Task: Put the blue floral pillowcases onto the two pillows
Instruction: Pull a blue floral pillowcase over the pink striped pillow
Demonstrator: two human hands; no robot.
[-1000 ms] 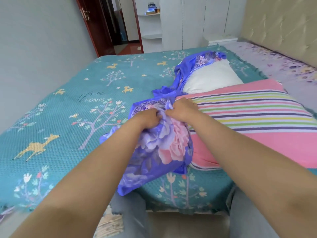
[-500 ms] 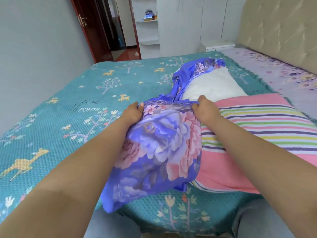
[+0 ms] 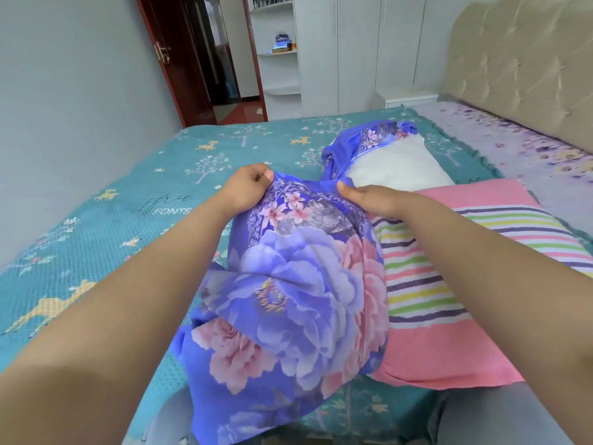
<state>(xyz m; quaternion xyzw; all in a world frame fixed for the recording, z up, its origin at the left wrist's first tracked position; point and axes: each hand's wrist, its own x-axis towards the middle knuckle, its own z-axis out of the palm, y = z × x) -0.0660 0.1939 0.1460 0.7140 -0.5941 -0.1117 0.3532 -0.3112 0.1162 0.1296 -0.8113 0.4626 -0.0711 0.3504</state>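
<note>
Both hands hold the top edge of a blue floral pillowcase (image 3: 288,300): the left hand (image 3: 248,187) pinches one corner, the right hand (image 3: 365,197) grips the other. The pillowcase covers the near end of the striped pillow (image 3: 465,277) on the bed (image 3: 128,203). Behind it, a second pillowcase (image 3: 359,142) lies bunched against the white pillow (image 3: 398,165).

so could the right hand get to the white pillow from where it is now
Probably yes. The right hand pinches the floral pillowcase just short of the white pillow, and nothing lies between them; it would have to let go of the pillowcase edge first.
</note>
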